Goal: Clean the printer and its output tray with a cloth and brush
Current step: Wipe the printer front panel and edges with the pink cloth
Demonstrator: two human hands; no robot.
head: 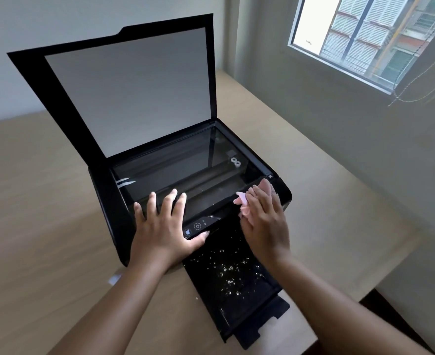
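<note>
**Black plastic output tray [236, 290] strewn with white specks [226, 270]**

It juts toward the viewer from a black flatbed printer [103, 201] on a tan wooden tabletop [31, 201]. Left hand [165, 226] lies flat on the printer's front left edge, grip wide, fingers spread. Right hand [265, 221] presses a small pink cloth [242, 201] against the front right edge, fingers straight, grip uncurled. Black scanner lid [124, 93] stands raised behind.

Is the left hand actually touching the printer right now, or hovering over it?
Touching. The head view shows the left hand lying flat on the printer, fingers spread, fingertips at the front edge of the scanner glass, with no gap visible.
</note>
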